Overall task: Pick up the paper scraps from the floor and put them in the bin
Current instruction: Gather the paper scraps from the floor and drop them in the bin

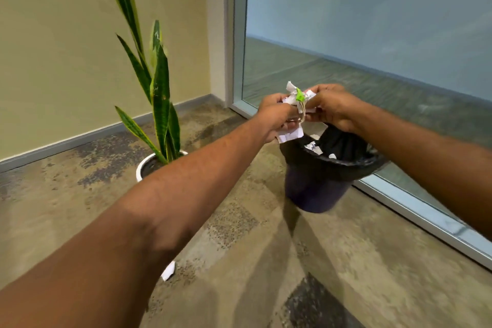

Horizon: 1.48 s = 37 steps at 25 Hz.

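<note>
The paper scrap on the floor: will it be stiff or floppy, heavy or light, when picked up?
The paper scrap looks thin and creased, so probably floppy and very light. It lies low on the floor, so it may need pinching at an edge rather than scooping.

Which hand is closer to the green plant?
Left. The left hand is right of the plant; the right hand is even farther right, above the bin. Both hold paper scraps.

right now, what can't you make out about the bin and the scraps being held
Head view:
- How full the bin is: the right hand and liner hide its inside.
- Number of paper scraps held: the left hand and right hand cover them.
- Floor scrap: partly behind the left forearm.
</note>
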Motion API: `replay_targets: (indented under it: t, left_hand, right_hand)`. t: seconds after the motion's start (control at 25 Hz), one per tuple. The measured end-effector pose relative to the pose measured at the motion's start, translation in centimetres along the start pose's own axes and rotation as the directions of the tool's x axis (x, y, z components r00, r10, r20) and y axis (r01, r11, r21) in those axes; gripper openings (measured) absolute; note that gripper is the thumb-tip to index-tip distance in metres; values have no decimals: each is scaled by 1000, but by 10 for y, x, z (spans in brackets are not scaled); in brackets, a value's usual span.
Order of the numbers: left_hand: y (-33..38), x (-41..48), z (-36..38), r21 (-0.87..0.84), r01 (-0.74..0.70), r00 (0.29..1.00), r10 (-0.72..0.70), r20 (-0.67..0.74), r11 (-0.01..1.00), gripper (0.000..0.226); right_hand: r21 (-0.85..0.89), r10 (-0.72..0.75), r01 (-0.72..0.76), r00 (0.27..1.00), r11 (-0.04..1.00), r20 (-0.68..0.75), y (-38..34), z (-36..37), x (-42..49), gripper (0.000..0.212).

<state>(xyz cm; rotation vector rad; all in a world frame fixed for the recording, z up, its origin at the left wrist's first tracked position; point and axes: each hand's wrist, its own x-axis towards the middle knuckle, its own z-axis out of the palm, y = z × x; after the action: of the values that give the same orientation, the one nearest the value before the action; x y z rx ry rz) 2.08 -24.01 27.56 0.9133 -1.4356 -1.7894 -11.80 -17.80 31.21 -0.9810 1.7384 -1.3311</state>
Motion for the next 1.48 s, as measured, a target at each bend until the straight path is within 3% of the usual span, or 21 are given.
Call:
replay_targets:
  t: [0.2, 0.52, 0.76, 0.92, 1.12, 1.32, 1.48]
  left_hand:
    - [-14, 21, 57, -84, 2, 1000, 0, 22, 996, 45]
    - [-33, 32, 68, 7, 63, 997, -63, 42, 998, 56]
    - [-27, 31, 40, -1, 41, 998, -41, 40, 999, 31]
    - [-21, 15, 0, 38, 41, 998, -42, 47, 998, 26]
    - [-24, -25, -94, 291, 124, 990, -138, 28, 949, 25]
    - [-46, -83, -222, 528, 284, 953, -297, -61, 801, 13]
    - [-64, -138, -323, 771, 331, 926, -345, -154, 544, 13]
  right_hand:
    - [59, 68, -61, 989, 996, -128, 21, -42, 13, 30]
    - [-136, 163, -199, 957, 971, -239, 50, -59, 26, 23]
    - [-88, 95, -120, 965, 989, -245, 46, -46, 31, 20]
    - [-102, 21, -38, 986, 994, -168, 34, -19, 29, 19]
    - [-217, -22, 30, 999, 976, 40, 34, 44, 11, 18]
    - [-413, -7, 158, 939, 897, 344, 57, 131, -21, 13]
    - [-467, 62, 251, 828, 848, 557, 86, 209, -56, 12]
